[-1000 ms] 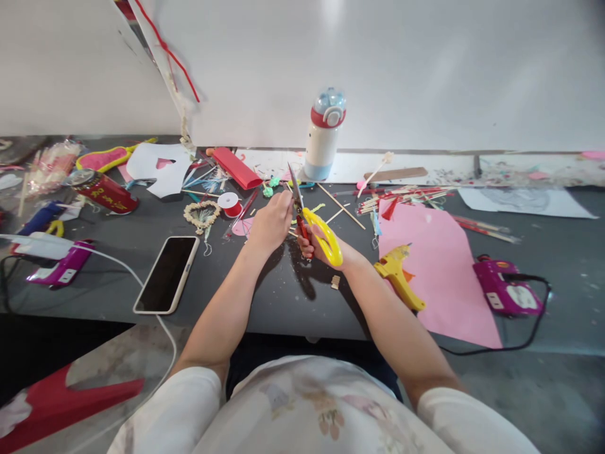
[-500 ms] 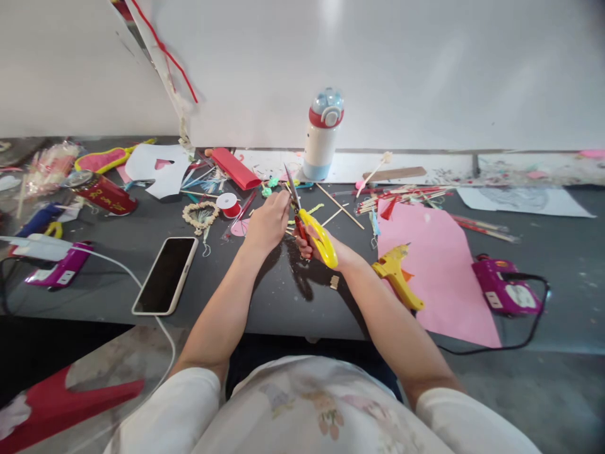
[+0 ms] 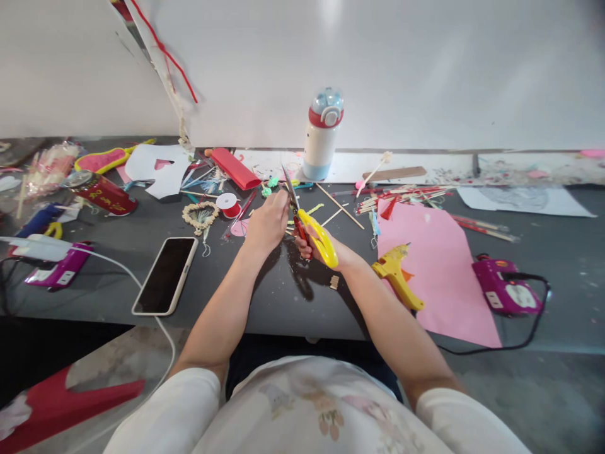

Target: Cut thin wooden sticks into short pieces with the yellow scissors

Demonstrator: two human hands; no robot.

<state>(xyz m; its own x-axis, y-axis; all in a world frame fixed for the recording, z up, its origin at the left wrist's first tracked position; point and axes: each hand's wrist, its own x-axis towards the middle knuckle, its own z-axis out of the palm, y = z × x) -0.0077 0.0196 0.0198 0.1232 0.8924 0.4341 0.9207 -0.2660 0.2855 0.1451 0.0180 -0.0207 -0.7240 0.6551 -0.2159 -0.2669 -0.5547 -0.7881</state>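
Change vs 1 s ago: yellow-handled scissors w/ grey metal blades (image 3: 309, 224) have slid a bit left and toward the left hand; blade tip now sits at the left fingertips (image 3: 283, 197), was just right of them. Over the last 0.5 s almost no shift. Read: blades are being lined up on whatever the left hand pinches, so prob mid-cut or about to cut — judgement only.

Hands: right hand (image 3: 317, 247) wrapped round the yellow loop handle, red inner grip showing, blades point up and away, nearly together. Left hand (image 3: 267, 222) closed in a pinch right beside the blades; the pinched piece is too small to make out, can't tell what it is. Hands are close together, over the dark grey tabletop (image 3: 283, 296), centre-front.

Nearby, untouched: yellow glue gun (image 3: 396, 275) on pink paper sheet (image 3: 439, 271), white-edged phone (image 3: 165, 274), white bottle w/ red collar (image 3: 322, 133).
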